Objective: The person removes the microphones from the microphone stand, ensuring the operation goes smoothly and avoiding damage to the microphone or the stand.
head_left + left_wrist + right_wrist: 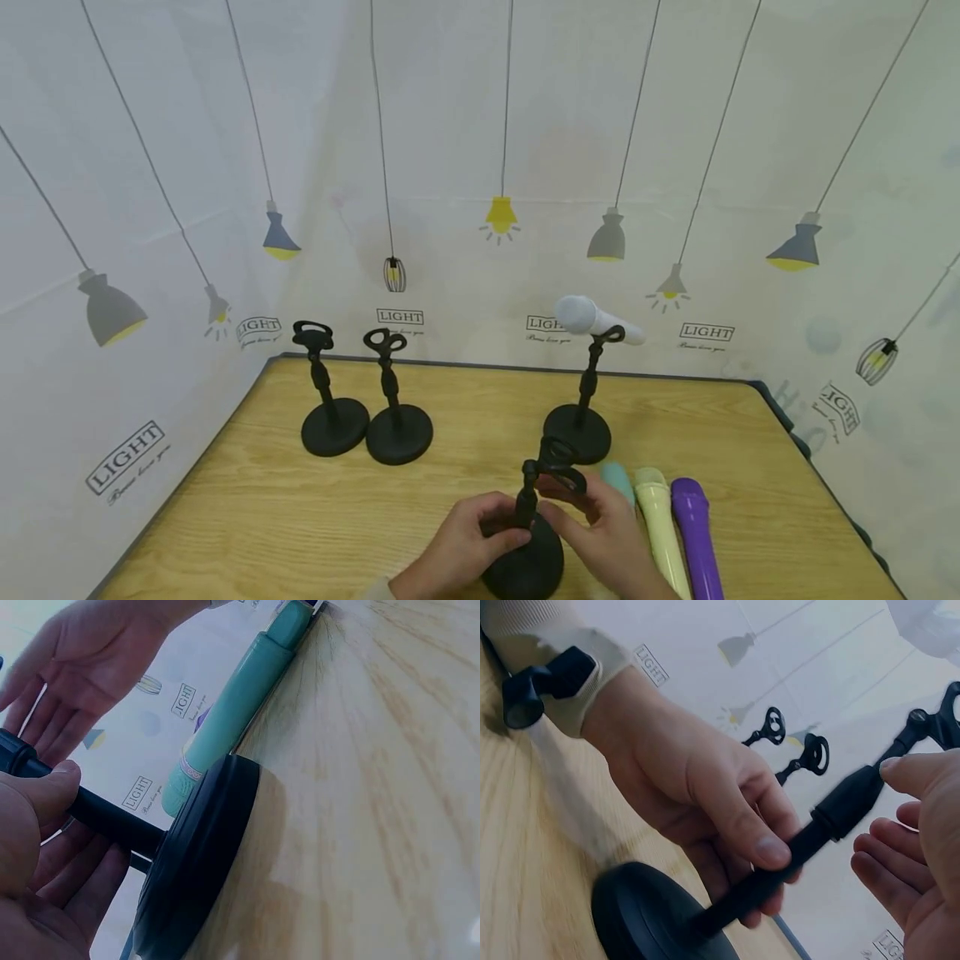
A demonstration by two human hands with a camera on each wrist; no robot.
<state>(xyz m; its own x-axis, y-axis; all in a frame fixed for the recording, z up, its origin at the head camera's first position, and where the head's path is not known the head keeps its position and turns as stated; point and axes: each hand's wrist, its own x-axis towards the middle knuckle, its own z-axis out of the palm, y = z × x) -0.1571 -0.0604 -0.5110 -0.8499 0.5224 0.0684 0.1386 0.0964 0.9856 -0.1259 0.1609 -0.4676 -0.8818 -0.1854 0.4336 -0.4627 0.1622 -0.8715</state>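
A black desktop microphone stand [528, 567] with a round base is at the front of the table. My left hand [459, 542] grips its pole low down, thumb and fingers around it, as the right wrist view shows. Close to the upper pole is my right hand [611, 533]; its thumb touches the pole there, while the other fingers [889, 859] lie loosely bent and apart from it. The stand's clip [562, 467] at the top holds nothing. In the left wrist view the base [202, 855] appears tilted because of the camera's angle.
Right of the stand lie teal [240, 697], pale yellow [662, 525] and purple [697, 533] microphones. Behind, another stand [577, 435] carries a white microphone [596, 318]. Two bare stands, one [335, 427] beside the other [400, 435], stand at back left. A printed cloth wall [450, 167] borders the table.
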